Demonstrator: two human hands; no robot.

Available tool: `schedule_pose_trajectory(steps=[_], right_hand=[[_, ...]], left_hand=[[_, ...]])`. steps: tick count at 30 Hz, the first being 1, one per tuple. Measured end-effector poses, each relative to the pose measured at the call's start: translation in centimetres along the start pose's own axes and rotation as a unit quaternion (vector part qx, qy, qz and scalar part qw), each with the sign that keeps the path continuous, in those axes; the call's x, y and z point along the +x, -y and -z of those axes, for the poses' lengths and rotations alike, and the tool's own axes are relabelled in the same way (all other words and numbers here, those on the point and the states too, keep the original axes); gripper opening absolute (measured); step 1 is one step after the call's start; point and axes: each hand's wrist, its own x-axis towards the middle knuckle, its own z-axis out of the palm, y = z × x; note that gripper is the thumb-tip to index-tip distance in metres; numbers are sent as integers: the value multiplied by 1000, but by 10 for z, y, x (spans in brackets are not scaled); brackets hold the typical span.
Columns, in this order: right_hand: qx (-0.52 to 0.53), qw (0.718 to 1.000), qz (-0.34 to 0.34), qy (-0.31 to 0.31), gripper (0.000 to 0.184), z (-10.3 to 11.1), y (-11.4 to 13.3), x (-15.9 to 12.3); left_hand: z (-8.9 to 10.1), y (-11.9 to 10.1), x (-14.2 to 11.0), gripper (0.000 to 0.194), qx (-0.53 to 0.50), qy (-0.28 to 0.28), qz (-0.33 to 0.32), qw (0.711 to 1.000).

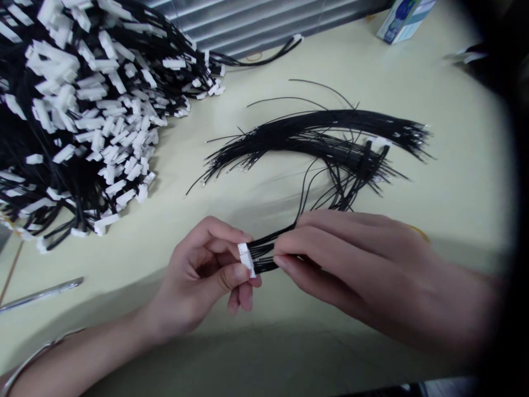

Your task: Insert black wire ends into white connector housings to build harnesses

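Between the thumb and fingers of my left hand is a white connector housing, held by its two ends. Several black wires run out of its right side. My right hand pinches these wires close to the housing, thumb against forefinger; its fingertips partly cover them. From there the wires bend up behind my right hand to a second white connector, which lies on a loose bundle of black wires with metal-tipped ends.
A large heap of black wire harnesses with white connectors fills the table's left side. A metal pen-like tool lies at the lower left. A small carton stands at the back right, near a slatted grey surface.
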Motion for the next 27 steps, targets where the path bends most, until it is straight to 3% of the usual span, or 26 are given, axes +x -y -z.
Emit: schedule_pose_trajectory(steps=[11, 19, 21, 24, 27], right_hand=[[37, 999, 17, 4, 19, -9, 3, 5], [78, 997, -22, 14, 19, -3, 2, 13], [93, 994, -54, -15, 15, 3, -6, 18], [20, 996, -72, -58, 10, 6, -33, 27], [-95, 994, -38, -32, 14, -2, -69, 41]], left_hand=[[-2, -2, 0, 27, 24, -3, 8, 1000], [-6, -4, 3, 13, 2, -2, 57, 998], [-8, -5, 3, 12, -6, -16, 84, 996], [-11, -7, 4, 18, -12, -26, 118, 993], [-12, -7, 5, 22, -23, -25, 121, 992]])
